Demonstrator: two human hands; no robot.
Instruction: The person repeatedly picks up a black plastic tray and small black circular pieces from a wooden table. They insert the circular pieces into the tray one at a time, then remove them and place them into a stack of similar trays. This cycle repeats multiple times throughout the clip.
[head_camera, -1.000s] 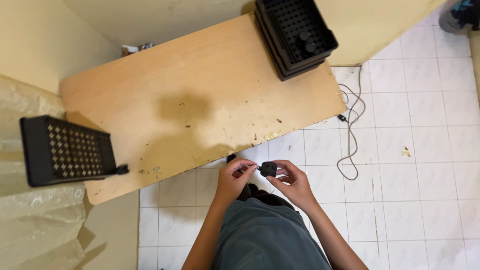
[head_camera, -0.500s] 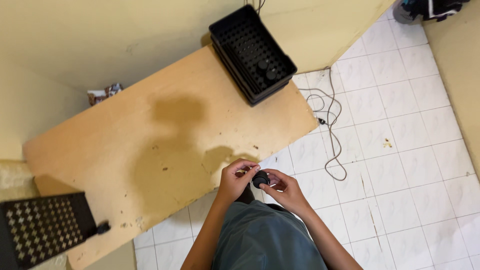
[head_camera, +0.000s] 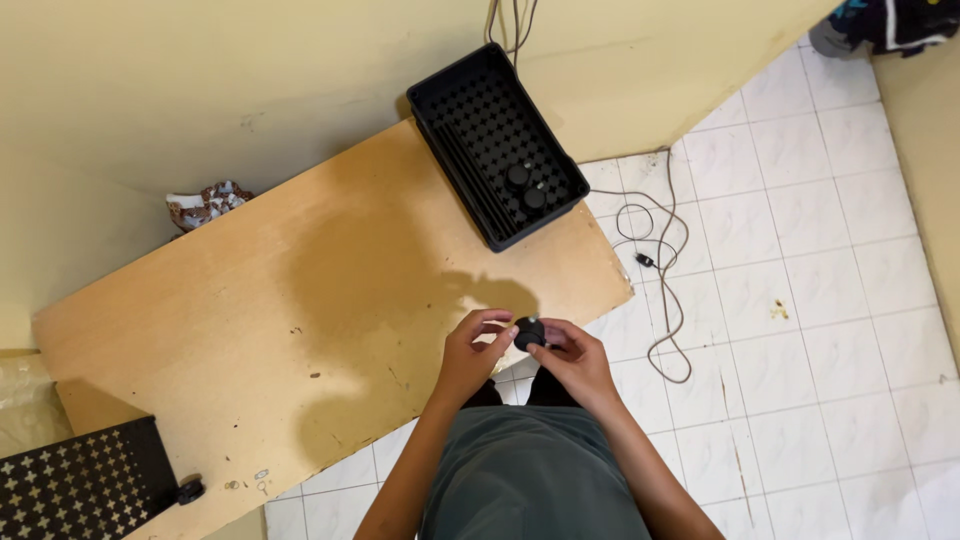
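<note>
Together, the left hand (head_camera: 468, 352) and right hand (head_camera: 572, 358) pinch a small black knob (head_camera: 529, 333), seemingly light and rigid, best gripped around its rim, black crate (head_camera: 497, 143) at twelve o'clock.

Person seen from above, grey-green shirt (head_camera: 530, 480) with short sleeves, forearms bare, left hand (head_camera: 468, 355) and right hand (head_camera: 577, 362) without gloves, no rings or watch visible, dark trousers (head_camera: 548, 390) below the shirt edge
</note>
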